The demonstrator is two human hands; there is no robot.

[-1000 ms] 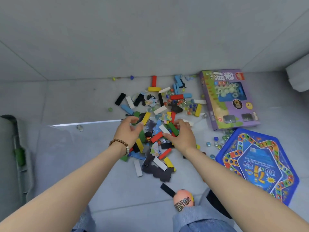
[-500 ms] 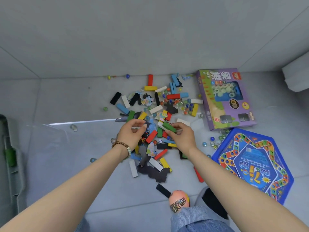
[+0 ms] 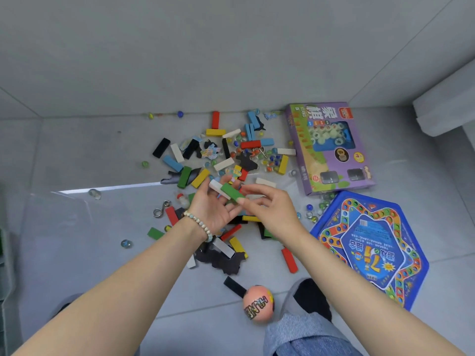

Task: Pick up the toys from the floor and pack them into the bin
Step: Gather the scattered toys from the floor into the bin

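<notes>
Right hand (image 3: 272,211) pinches the green block (image 3: 232,194) by its near end, long axis slanting away across the palm-up left hand (image 3: 213,210) (the nearer taker), which already holds a white block (image 3: 216,187) at its fingertips.

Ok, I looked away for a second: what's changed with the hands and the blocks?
Both hands rose off the pile. The left hand turned palm up, holding a white block. The right hand picked a green block and brings it to the left palm. The purple box, blue board and pink ball stayed put.
</notes>
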